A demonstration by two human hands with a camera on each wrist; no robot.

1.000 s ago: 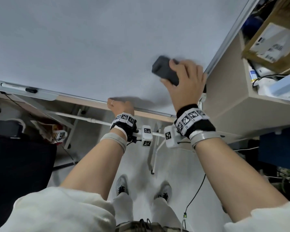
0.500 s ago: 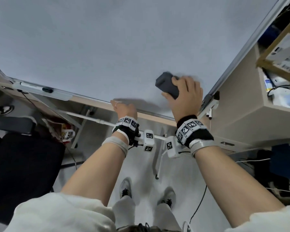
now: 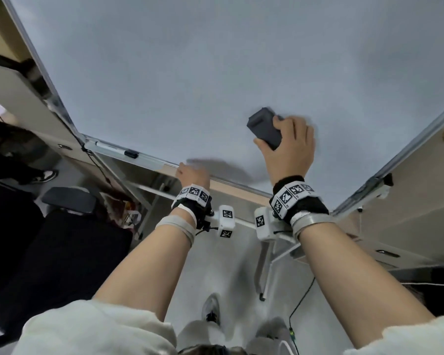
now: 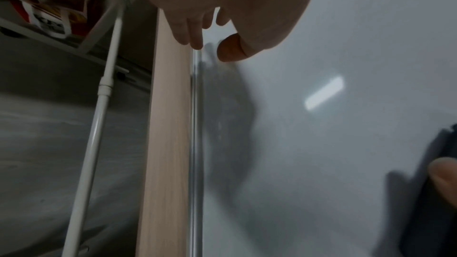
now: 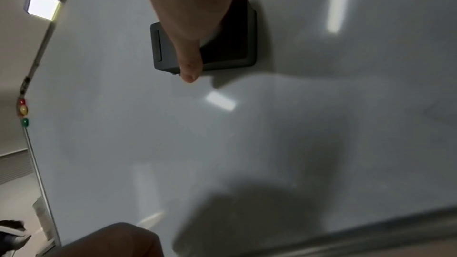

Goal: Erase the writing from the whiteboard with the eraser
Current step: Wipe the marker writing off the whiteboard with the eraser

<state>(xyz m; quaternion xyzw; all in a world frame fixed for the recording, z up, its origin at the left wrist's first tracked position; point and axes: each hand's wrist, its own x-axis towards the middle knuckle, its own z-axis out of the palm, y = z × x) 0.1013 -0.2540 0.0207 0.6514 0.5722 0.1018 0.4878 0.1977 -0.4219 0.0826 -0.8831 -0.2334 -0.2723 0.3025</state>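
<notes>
The whiteboard [image 3: 190,73] fills the upper head view, and I see no writing on it. My right hand [image 3: 287,144] grips the dark grey eraser [image 3: 263,128] and presses it flat on the board's lower right part. In the right wrist view the eraser [image 5: 222,50] lies flat on the board under my thumb. My left hand [image 3: 191,175] holds the board's bottom edge; in the left wrist view its fingers [image 4: 190,32] curl over the wooden ledge [image 4: 165,124] and the thumb lies on the board face.
A marker tray [image 3: 123,152] with a marker sits on the bottom frame at left. Coloured magnets [image 5: 23,112] stick at the board's edge. A beige cabinet [image 3: 408,196] stands to the right, a black chair [image 3: 49,239] at lower left. White stand legs run below.
The eraser and my right hand slid a little left and up on the board, away from its right edge. My left hand stays on the bottom edge. The head view tilted.
</notes>
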